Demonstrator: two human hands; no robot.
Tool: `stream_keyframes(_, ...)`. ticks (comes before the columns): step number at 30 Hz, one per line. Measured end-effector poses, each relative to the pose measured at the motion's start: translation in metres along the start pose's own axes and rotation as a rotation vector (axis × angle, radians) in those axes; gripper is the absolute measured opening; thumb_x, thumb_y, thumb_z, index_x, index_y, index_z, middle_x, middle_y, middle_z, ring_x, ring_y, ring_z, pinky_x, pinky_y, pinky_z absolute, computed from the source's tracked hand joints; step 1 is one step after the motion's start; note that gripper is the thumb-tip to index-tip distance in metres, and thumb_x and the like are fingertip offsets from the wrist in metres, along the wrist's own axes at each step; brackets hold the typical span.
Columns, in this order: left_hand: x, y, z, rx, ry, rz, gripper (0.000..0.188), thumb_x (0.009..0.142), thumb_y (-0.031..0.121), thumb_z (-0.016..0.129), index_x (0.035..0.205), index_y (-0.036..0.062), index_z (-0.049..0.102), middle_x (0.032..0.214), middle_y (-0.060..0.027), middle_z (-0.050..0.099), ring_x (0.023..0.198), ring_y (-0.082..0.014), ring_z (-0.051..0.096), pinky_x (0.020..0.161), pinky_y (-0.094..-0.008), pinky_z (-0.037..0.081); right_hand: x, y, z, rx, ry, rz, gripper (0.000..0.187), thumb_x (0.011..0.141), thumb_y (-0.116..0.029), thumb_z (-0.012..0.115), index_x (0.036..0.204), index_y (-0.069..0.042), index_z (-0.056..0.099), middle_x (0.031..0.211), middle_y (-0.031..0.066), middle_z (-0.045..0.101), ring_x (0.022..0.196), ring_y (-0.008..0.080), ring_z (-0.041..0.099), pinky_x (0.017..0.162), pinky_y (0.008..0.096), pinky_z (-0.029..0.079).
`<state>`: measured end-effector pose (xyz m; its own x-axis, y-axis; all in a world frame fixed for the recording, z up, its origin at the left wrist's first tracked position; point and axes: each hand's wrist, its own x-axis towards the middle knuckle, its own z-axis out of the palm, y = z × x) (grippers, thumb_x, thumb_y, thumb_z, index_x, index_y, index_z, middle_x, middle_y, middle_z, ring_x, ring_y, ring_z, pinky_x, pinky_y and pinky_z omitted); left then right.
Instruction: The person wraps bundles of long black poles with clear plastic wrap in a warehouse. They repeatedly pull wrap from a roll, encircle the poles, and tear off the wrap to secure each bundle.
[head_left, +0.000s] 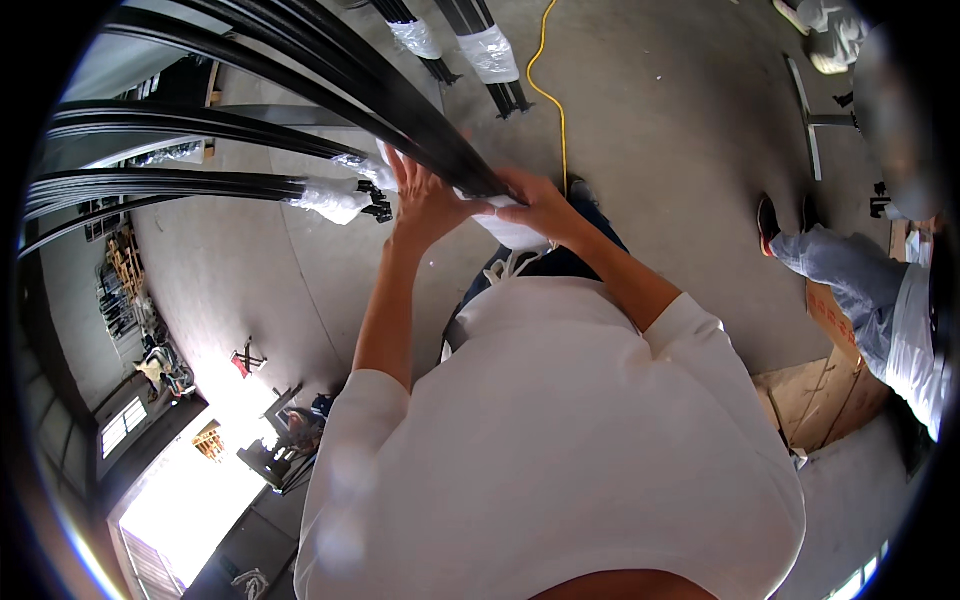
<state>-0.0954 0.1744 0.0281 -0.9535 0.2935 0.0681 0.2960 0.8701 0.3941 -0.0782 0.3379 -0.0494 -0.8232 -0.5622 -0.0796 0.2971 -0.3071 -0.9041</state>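
Note:
A bundle of long black bars (385, 95) slants in from the upper left and ends between my two hands. My left hand (430, 200) is against the near side of the bundle, its fingers reaching up along and partly behind the bars. My right hand (545, 208) closes around the end of the bundle, its fingertips hidden behind it. White wrapping (515, 232) shows below the bar ends, between the hands, and a bit of white also shows behind my left fingers. The two thumbs point toward each other over the wrapping.
More black bar bundles (180, 185) lie to the left, their ends wrapped in clear film (330, 200). Two wrapped bundles (488, 55) stand ahead. A yellow cable (540, 80) crosses the floor. At right are a person's legs (840, 265), a metal stand (808, 120) and cardboard (825, 400).

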Motion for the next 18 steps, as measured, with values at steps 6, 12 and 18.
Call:
stream_keyframes(6, 0.007, 0.013, -0.027, 0.134, -0.498, -0.423, 0.040, 0.062, 0.039, 0.069, 0.087, 0.0092, 0.061, 0.074, -0.0086, 0.062, 0.080, -0.0249, 0.059, 0.080, -0.0404, 0.041, 0.004, -0.003, 0.003, 0.025, 0.117, 0.031, 0.034, 0.071, 0.009, 0.054, 0.104, 0.002, 0.056, 0.090, 0.0048, 0.059, 0.082, 0.0088, 0.053, 0.075, 0.0222, 0.041)
stream_keyframes(12, -0.041, 0.001, 0.011, -0.705, -0.118, -0.510, 0.021, 0.073, 0.021, 0.064, 0.077, -0.0002, 0.060, 0.063, -0.0068, 0.059, 0.059, -0.0107, 0.054, 0.055, -0.0268, 0.042, 0.007, 0.002, 0.004, 0.193, 0.116, 0.066, 0.033, 0.072, 0.009, 0.052, 0.104, 0.004, 0.055, 0.089, 0.0037, 0.058, 0.081, 0.0080, 0.052, 0.072, 0.0217, 0.041)
stream_keyframes(18, -0.049, 0.019, 0.040, -1.203, 0.131, -0.653, 0.022, 0.080, 0.021, 0.061, 0.078, -0.0015, 0.060, 0.070, -0.0005, 0.058, 0.064, -0.0059, 0.049, 0.057, -0.0216, 0.039, 0.020, 0.024, 0.010, 0.321, 0.103, -0.026, 0.032, 0.072, 0.000, 0.049, 0.104, 0.003, 0.054, 0.090, 0.0061, 0.058, 0.080, 0.0110, 0.053, 0.068, 0.0218, 0.043)
